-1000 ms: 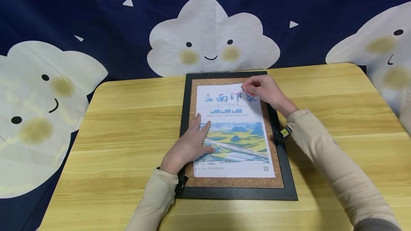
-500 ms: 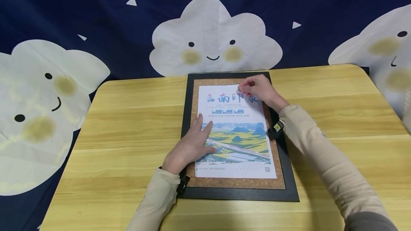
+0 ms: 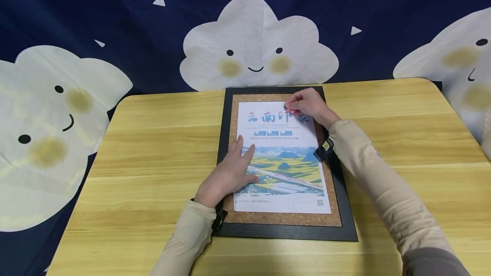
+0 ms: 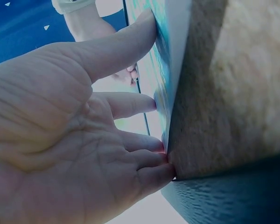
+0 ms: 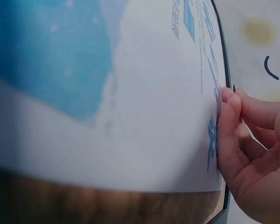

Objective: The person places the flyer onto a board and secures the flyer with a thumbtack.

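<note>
The white printed poster sheet (image 3: 281, 156), with blue brush lettering at its head and a yellow-green landscape photograph lower down, lay flat on the black-framed cork pin board (image 3: 284, 221), leaving a brown cork margin showing all round it. The left hand (image 3: 227, 176) rested on the sheet's left edge, fingers straight and spread, pressing the paper down against the cork (the left wrist view showed the fingertips (image 4: 151, 104) touching the sheet's surface). The right hand (image 3: 307, 104) sat at the sheet's top right corner, thumb and forefinger pinched together on a small dark pin (image 3: 285, 107) held against the paper; the right wrist view showed those fingertips (image 5: 227, 100) bunched at the sheet's edge. The board lay in the middle of a light wooden table (image 3: 153, 148) with rounded corners. Behind the board hung a dark blue cloth backdrop (image 3: 115, 20) printed with smiling white clouds.
</note>
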Demonstrator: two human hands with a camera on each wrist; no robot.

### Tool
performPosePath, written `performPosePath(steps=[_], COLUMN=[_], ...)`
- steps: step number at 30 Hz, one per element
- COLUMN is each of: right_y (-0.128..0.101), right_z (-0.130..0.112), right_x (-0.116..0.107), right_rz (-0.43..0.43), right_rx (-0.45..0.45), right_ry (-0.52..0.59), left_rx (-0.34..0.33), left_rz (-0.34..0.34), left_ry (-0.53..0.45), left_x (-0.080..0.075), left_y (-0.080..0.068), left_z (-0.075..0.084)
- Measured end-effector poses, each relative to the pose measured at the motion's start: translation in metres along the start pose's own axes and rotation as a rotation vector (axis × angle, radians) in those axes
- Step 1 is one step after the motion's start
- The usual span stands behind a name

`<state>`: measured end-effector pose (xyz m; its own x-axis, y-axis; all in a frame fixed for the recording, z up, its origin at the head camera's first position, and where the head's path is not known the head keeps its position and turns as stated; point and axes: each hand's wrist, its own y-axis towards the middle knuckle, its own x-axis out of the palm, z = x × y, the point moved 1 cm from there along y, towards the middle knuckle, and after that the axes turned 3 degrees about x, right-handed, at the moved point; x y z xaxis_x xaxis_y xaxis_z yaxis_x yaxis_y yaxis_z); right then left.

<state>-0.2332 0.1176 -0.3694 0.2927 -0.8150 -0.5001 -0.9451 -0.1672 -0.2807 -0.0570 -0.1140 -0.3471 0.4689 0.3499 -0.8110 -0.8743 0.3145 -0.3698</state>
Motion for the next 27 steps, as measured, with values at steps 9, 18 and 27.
performPosePath(steps=[9,18,27], right_y=[0.0036,0.004,0.0024], right_z=[-0.0016,-0.0053,-0.0077], right_x=[0.0027,0.0057,0.0059], right_rz=[0.01,0.043,0.045], right_rx=[0.014,0.023,0.038], right_ry=[-0.046,-0.078,-0.095], left_rx=[0.003,0.002,0.001], left_rz=[0.003,0.009,0.006], left_ry=[-0.01,-0.02,-0.021], left_x=[-0.0004,-0.0013,-0.0013], left_y=[-0.0006,-0.0005,-0.0006], left_z=[0.0006,0.0014,0.0014])
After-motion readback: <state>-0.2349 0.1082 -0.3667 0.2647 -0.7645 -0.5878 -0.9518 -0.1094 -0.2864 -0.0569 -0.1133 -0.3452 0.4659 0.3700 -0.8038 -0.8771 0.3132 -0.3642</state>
